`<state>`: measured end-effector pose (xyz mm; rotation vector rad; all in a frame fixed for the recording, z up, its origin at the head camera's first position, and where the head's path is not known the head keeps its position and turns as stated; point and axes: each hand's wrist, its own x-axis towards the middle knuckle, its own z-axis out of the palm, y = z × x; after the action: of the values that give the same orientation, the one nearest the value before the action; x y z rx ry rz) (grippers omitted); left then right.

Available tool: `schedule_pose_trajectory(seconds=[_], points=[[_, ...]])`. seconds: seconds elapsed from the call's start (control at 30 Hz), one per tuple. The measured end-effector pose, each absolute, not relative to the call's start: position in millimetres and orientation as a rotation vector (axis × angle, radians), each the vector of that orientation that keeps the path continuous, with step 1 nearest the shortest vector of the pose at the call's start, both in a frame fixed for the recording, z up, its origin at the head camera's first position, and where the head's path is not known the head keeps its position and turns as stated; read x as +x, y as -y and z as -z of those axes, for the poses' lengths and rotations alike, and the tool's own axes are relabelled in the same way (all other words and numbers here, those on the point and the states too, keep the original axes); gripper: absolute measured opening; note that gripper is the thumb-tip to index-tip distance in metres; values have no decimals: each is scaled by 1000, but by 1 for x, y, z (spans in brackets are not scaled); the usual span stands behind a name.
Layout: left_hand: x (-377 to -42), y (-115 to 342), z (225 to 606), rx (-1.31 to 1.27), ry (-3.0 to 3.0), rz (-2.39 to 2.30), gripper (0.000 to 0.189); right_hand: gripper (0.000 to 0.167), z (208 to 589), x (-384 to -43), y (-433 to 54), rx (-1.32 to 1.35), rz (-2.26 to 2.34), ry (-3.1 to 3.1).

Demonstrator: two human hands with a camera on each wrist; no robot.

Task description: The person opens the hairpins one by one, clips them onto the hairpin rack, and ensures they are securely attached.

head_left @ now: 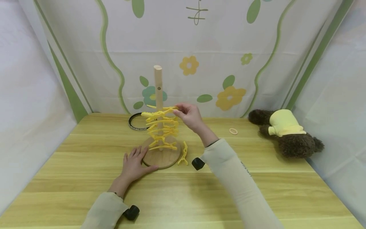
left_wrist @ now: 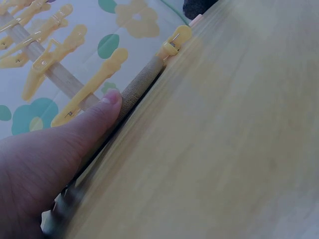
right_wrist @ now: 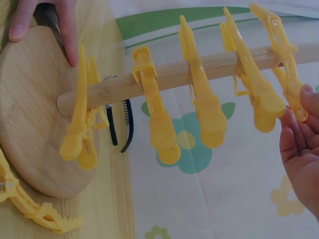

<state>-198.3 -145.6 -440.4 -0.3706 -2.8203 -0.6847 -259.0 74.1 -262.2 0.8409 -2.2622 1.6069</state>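
A wooden post [head_left: 158,82] rises from a round wooden base [head_left: 164,160]. Several yellow alligator hair clips [right_wrist: 205,107] are clamped across the post, one above another. Near the top of the stack my right hand [head_left: 189,117] pinches the handle end of the highest clip [right_wrist: 284,55] between thumb and fingers; its jaws straddle the post. My left hand [head_left: 135,167] rests at the base's left edge with fingers spread, the thumb [left_wrist: 102,112] along the near rim. One loose yellow hair clip [head_left: 184,153] lies on the table just right of the base.
Behind the post lies a black toothed headband [head_left: 137,128], partly hidden by the clips. A small pale ring [head_left: 233,131] is on the table to the right. Farther right lies a brown plush toy [head_left: 294,144] in a yellow shirt. A patterned cloth [head_left: 200,41] hangs behind the table.
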Motion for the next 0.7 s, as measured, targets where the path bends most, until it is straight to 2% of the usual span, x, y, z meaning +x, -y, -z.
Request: schedule_pose_trajectory(seconds=[0.37,0.7], points=[[-198,146,440,-369,2826,679,94,24,282,-282,-80,875,-1639,2287],[-198,146,440,-363,2831,694,94,29,281,-283,-80,871,-1591,2303]])
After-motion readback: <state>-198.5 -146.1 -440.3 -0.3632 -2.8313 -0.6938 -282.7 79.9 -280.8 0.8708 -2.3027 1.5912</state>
